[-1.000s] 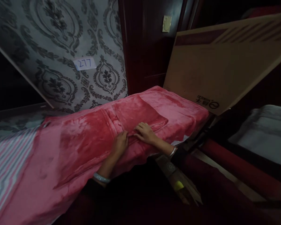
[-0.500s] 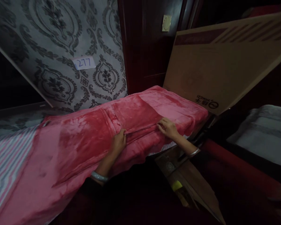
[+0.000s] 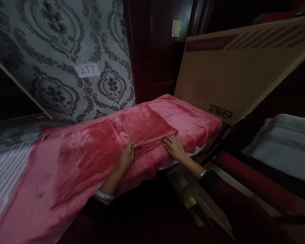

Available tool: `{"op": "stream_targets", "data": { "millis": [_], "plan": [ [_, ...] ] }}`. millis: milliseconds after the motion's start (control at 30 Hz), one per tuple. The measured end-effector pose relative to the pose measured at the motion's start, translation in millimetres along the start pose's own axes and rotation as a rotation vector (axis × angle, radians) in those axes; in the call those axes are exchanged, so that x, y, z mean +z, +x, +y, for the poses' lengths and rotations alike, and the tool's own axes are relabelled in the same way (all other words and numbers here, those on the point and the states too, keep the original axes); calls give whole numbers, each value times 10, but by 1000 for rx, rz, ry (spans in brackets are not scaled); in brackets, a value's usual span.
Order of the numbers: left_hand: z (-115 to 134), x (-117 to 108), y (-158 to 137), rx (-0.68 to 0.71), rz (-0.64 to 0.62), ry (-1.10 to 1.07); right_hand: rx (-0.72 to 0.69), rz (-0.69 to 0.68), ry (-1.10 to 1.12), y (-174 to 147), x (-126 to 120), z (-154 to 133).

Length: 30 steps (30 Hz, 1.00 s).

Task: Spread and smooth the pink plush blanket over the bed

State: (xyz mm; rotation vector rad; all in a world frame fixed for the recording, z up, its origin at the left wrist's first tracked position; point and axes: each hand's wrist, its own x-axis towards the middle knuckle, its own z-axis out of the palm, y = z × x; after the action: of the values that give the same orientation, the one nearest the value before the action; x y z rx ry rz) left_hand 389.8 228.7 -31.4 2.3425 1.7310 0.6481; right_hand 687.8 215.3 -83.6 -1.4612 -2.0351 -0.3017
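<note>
A dark red plush cloth lies partly folded over on a pink plush blanket. Its folded-over part makes a layered flap at the right. My left hand is closed on the near edge of this flap, by its left corner. Close to the flap's right corner, my right hand has its fingers curled over the same edge; the fingertips are partly hidden in the fold. Between the hands the edge runs nearly straight, with loose layers showing under it.
Striped fabric shows at the left end. Behind stand a patterned wall with a paper marked 277 and a dark red door. A large cardboard box leans at the back right. Grey folded bedding lies far right.
My right hand has shifted slightly left along the flap's edge, and the flap's right corner now shows. My left hand still grips its corner. The view has turned slightly.
</note>
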Motion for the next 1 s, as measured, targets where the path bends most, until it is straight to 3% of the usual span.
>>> {"op": "stream_targets", "data": {
  "millis": [200,367,500,667,900,1000],
  "plan": [
    [31,-53,-33,57,-77,65,88,32,142,70,38,28],
    [18,-47,-61,122,-33,-13,265,53,207,89,24,51],
    [1,-30,-57,113,-23,-54,208,3,107,175,-12,22],
    [24,-43,-116,116,-36,-12,238,-30,8,215,6,-18],
    [72,-57,-183,144,-48,31,145,1,97,130,-2,56],
    [72,-37,-190,139,-43,40,172,96,129,142,-110,-10]
  ]
}}
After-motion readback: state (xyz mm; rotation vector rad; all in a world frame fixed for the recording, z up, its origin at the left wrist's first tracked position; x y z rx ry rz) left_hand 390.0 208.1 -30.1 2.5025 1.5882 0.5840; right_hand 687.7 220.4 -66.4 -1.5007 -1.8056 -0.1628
